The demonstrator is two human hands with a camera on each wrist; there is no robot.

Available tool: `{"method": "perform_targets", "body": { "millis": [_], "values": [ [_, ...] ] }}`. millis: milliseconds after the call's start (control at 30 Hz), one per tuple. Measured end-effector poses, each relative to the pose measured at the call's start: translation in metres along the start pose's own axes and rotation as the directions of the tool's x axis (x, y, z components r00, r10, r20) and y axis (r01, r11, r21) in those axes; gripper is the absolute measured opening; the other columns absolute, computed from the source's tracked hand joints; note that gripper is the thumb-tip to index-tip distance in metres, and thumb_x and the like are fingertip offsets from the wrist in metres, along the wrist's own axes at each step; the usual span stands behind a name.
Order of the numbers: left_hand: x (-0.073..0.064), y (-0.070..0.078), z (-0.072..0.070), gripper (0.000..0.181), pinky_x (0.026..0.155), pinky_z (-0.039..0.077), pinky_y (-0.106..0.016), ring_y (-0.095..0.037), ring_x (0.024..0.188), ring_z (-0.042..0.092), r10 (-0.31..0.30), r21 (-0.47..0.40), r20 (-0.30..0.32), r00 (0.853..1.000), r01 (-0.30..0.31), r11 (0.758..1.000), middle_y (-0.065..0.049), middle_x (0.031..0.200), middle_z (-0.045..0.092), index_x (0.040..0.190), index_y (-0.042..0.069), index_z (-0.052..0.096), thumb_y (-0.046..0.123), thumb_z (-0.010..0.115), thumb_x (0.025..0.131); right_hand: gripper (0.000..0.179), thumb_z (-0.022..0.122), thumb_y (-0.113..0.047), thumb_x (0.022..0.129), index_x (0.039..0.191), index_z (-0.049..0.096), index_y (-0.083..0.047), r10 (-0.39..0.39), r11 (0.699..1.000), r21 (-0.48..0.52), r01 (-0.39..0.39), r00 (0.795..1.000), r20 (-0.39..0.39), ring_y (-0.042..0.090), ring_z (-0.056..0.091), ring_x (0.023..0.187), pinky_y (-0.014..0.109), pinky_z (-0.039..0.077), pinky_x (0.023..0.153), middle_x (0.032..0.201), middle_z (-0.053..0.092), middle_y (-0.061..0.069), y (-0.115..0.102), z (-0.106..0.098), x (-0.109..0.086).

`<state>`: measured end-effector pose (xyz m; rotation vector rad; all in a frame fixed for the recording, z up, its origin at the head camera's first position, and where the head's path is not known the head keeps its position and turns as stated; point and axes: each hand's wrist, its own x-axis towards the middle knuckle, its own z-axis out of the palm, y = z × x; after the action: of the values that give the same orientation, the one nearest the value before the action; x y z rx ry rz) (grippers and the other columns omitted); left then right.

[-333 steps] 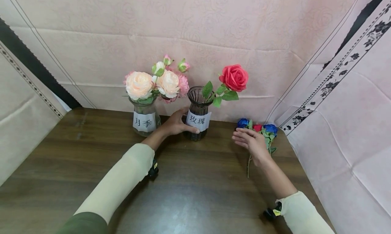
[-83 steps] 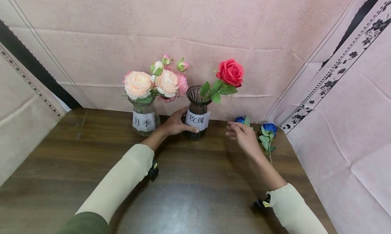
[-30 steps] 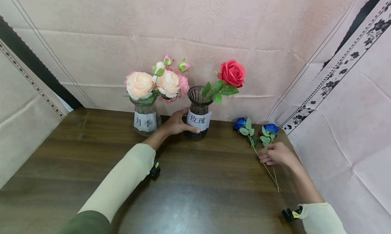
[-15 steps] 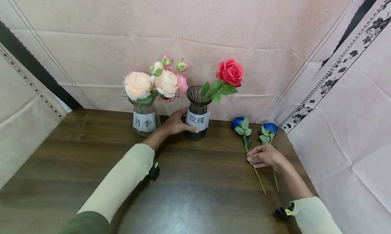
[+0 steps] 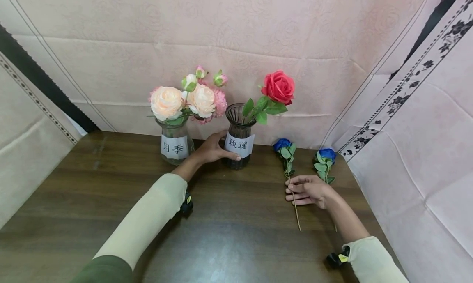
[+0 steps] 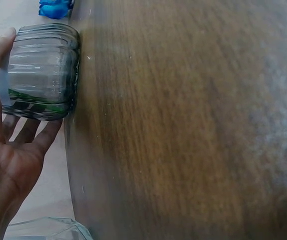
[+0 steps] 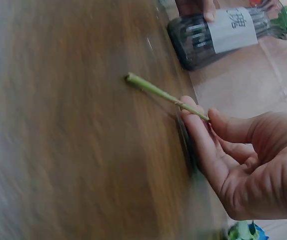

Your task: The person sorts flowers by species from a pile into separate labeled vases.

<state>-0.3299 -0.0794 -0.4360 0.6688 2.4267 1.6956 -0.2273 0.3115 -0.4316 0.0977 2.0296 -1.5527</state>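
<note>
My left hand (image 5: 216, 149) grips the dark ribbed glass vase (image 5: 240, 129) around its lower part, thumb across the white label. One red rose (image 5: 278, 88) leans out of this vase to the right. My right hand (image 5: 309, 190) pinches the stem of a blue rose (image 5: 282, 144) between thumb and fingers, bloom pointing away from me. In the right wrist view the cut end of its green stem (image 7: 156, 91) sticks out past the fingertips. A second blue rose (image 5: 327, 154) lies on the table to the right, its stem partly behind my right hand.
Left of my left hand stands a clear glass vase (image 5: 173, 129) with a labelled front, holding peach and pink flowers (image 5: 202, 100). A pale cloth wall (image 5: 281, 32) rises behind the brown wooden table (image 5: 229, 225), with more cloth at both sides.
A red bloom beside the blue roses 11 seconds ago no longer shows there. My right hand has taken one blue rose's stem and moved it left. The left hand stays on the vase.
</note>
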Motion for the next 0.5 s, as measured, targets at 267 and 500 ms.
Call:
{"method": "perform_targets", "body": {
  "millis": [267, 500],
  "values": [
    [-0.001, 0.009, -0.001, 0.094, 0.139, 0.029, -0.063, -0.04, 0.163, 0.047, -0.054, -0.033, 0.032, 0.998, 0.055, 0.998, -0.016, 0.168, 0.059, 0.168, 0.011, 0.051, 0.018, 0.1, 0.088, 0.042, 0.061, -0.004, 0.115, 0.152, 0.054, 0.015, -0.101, 0.973, 0.206, 0.101, 0.995, -0.011, 0.019, 0.085, 0.101, 0.041, 0.07, 0.094, 0.112, 0.084, 0.004, 0.002, 0.018, 0.006],
    [-0.001, 0.005, 0.0, 0.091, 0.137, 0.033, -0.063, -0.037, 0.159, 0.05, -0.03, -0.013, 0.011, 0.999, 0.03, 0.999, -0.012, 0.162, 0.064, 0.164, 0.014, 0.056, 0.024, 0.101, 0.086, 0.042, 0.061, -0.001, 0.114, 0.152, 0.054, 0.016, -0.137, 0.919, 0.358, 0.163, 0.986, -0.096, 0.019, 0.086, 0.1, 0.041, 0.07, 0.093, 0.113, 0.085, 0.007, 0.003, 0.042, 0.009]
  ]
}}
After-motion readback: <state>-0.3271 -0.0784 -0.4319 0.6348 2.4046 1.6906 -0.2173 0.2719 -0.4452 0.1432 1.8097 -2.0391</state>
